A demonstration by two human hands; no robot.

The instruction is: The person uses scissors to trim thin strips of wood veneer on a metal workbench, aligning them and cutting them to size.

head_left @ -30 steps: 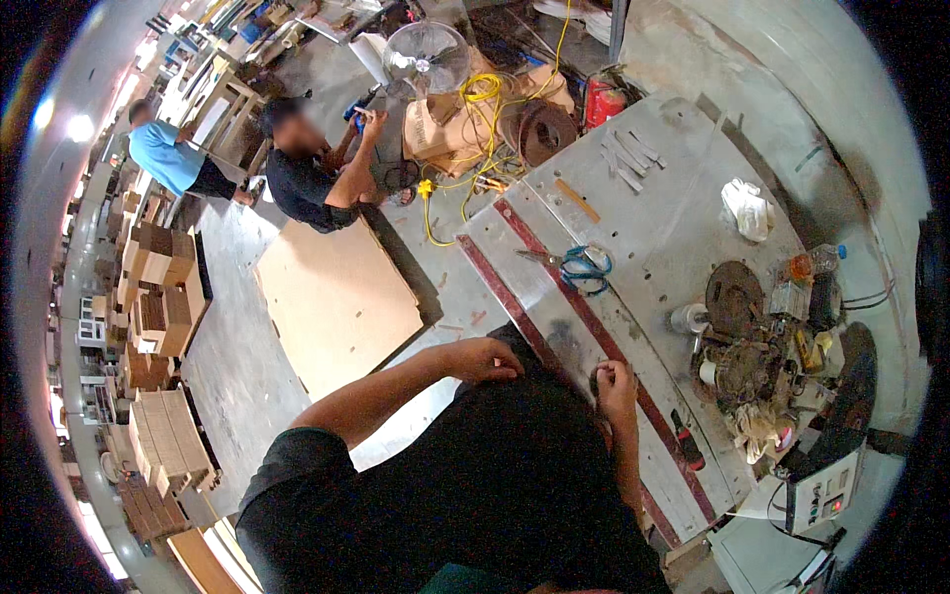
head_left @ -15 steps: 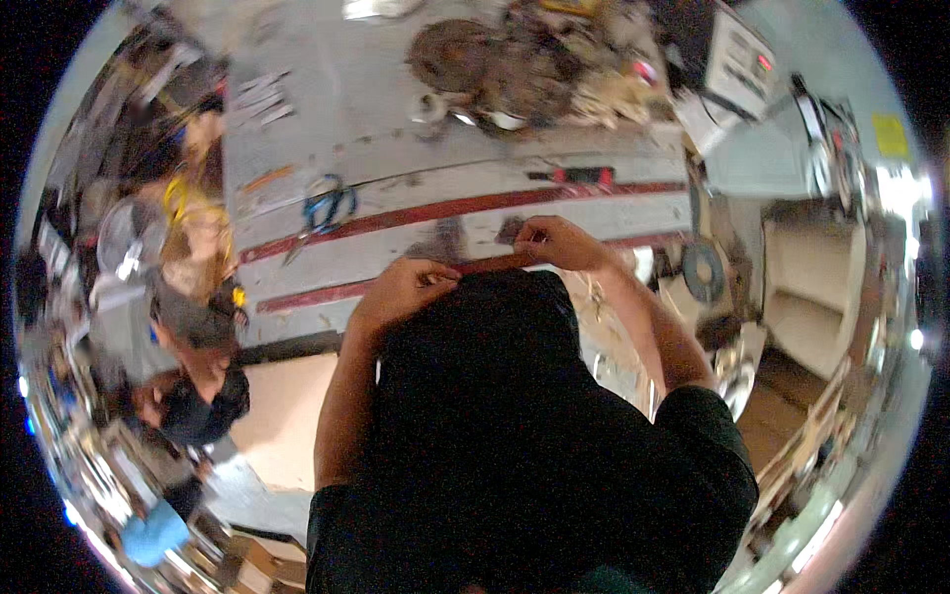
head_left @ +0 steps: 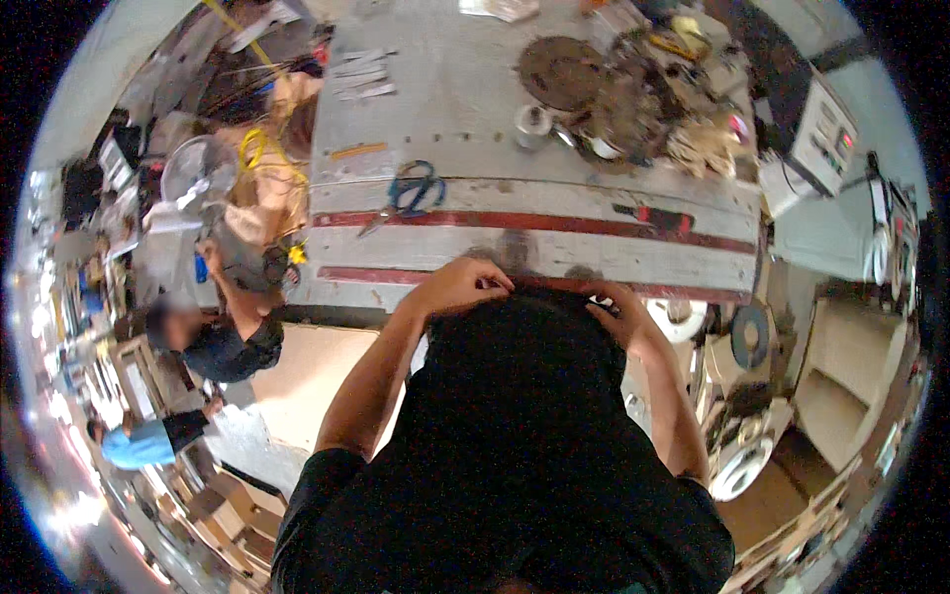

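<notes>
Both my hands are at the front edge of a grey workbench (head_left: 445, 148), just beyond my dark shirt. My left hand (head_left: 463, 287) is closed, thumb and fingertips pinched together beside a dark red strip (head_left: 376, 276) along the bench edge. Closed as well, my right hand (head_left: 621, 315) has its fingers bent in towards the left one. Whatever the fingertips hold is too small and dark to make out. Nearest on the bench are blue-handled scissors (head_left: 416, 188), a little beyond my left hand. A red and black tool (head_left: 665, 220) lies beyond my right hand.
A second red strip (head_left: 554, 224) crosses the bench. At the back right are a brown disc (head_left: 562, 72), a tape roll (head_left: 532, 123) and a cluttered heap. A boxy device (head_left: 823, 134) stands right. Another person (head_left: 233, 342) works at left; someone in blue (head_left: 143, 445) is farther off.
My view has swung, so the bench sits farther right in it. My right hand has come down towards the bench edge, lower than before. Both hands remain closed.
</notes>
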